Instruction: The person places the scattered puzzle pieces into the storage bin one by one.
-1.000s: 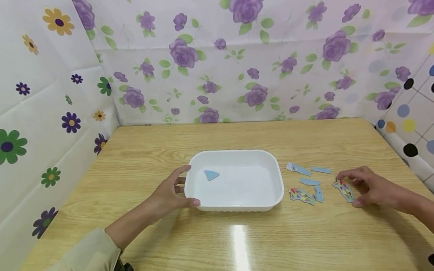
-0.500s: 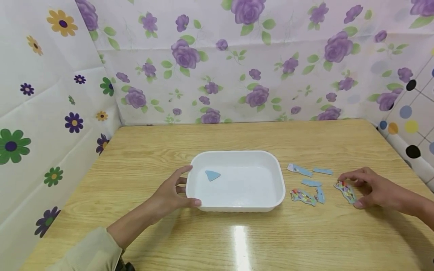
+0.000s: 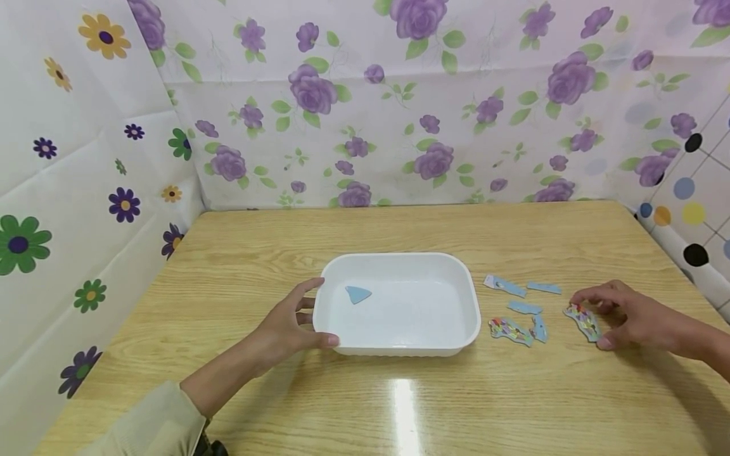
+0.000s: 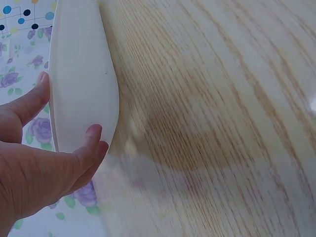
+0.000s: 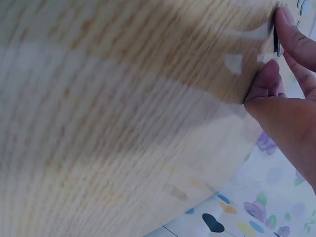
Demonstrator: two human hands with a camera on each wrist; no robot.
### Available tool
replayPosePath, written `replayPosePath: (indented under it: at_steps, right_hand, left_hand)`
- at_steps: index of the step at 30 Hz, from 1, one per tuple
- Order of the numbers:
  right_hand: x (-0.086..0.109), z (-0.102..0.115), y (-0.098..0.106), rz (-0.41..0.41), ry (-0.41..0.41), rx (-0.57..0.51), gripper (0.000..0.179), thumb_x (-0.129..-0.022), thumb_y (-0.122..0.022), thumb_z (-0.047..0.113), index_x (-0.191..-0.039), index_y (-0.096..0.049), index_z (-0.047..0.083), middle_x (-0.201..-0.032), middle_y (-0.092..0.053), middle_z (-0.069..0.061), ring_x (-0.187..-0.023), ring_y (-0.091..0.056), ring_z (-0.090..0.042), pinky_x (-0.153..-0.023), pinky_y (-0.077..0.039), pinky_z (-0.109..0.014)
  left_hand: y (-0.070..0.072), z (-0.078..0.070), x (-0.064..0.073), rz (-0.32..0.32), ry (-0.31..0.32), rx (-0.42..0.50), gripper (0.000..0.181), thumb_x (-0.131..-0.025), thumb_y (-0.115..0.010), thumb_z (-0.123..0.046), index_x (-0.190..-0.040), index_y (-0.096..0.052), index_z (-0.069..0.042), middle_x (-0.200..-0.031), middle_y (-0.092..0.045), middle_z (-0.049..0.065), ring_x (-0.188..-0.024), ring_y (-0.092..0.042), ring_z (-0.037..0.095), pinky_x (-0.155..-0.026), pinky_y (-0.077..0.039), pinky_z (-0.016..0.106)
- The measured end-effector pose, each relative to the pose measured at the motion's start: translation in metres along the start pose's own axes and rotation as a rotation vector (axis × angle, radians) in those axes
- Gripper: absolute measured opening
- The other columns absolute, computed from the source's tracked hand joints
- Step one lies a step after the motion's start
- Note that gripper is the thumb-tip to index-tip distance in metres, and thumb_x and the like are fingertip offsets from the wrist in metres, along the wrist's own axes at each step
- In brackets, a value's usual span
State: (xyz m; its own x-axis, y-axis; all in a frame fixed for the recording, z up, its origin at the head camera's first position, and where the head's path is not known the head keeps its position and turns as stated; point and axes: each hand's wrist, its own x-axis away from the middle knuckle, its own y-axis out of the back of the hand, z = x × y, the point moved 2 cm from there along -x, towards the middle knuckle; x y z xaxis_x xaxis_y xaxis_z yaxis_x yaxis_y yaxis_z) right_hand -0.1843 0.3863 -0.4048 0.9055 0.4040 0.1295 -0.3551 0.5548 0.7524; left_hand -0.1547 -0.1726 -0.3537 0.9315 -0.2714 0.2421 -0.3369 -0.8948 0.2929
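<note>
Wood-grain table under everything. Your left hand grips the white tray at its left end; right hand pinches the patterned piece by its ends, right of the loose pieces. Squeeze lightly, lift level; hard pressure could bow it.

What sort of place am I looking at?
Probably a small tabletop work corner, perhaps set up for recording: a wood-grain table pushed against a purple-flowered wall covering, with a daisy-patterned covering on the left.
</note>
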Motion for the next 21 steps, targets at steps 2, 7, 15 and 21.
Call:
replayPosePath:
  at_steps: [2,7,15,21]
  right_hand:
    - [0.000,0.000,0.000,0.000,0.018,-0.016,0.067,-0.072,-0.083,0.019,-0.131,-0.053,0.011,-0.115,-0.030,-0.013,-0.089,-0.030,-0.008,-0.067,-0.035,-0.020]
    - [0.000,0.001,0.003,0.000,-0.006,0.013,0.068,-0.072,-0.083,0.025,-0.131,-0.053,0.012,-0.121,-0.034,-0.013,-0.093,-0.036,-0.001,-0.070,-0.042,-0.020]
    - [0.000,0.007,0.011,-0.013,-0.007,0.023,0.066,-0.077,-0.081,0.022,-0.134,-0.050,0.011,-0.120,-0.052,-0.010,-0.097,-0.050,0.002,-0.072,-0.047,-0.020]
    - [-0.004,0.012,0.018,-0.037,-0.011,-0.030,0.067,-0.079,-0.079,0.017,-0.137,-0.046,0.010,-0.123,-0.052,0.008,-0.098,-0.049,0.005,-0.070,-0.050,-0.024]
  left_hand:
    - [0.000,0.000,0.000,0.000,0.000,-0.002,0.107,-0.068,-0.089,-0.015,-0.151,-0.022,-0.018,-0.138,-0.043,0.021,-0.121,-0.052,0.036,-0.087,-0.053,0.039]
    - [0.000,0.000,0.000,-0.003,0.001,-0.006,0.107,-0.068,-0.089,-0.015,-0.151,-0.022,-0.019,-0.139,-0.043,0.021,-0.121,-0.052,0.036,-0.087,-0.053,0.040]
    - [0.000,0.000,0.000,-0.012,0.006,-0.017,0.107,-0.067,-0.089,-0.015,-0.151,-0.023,-0.020,-0.139,-0.044,0.019,-0.121,-0.052,0.035,-0.088,-0.053,0.040]
    - [0.000,0.000,0.000,-0.008,0.001,-0.009,0.107,-0.067,-0.089,-0.016,-0.151,-0.023,-0.020,-0.138,-0.044,0.020,-0.121,-0.052,0.035,-0.088,-0.053,0.039]
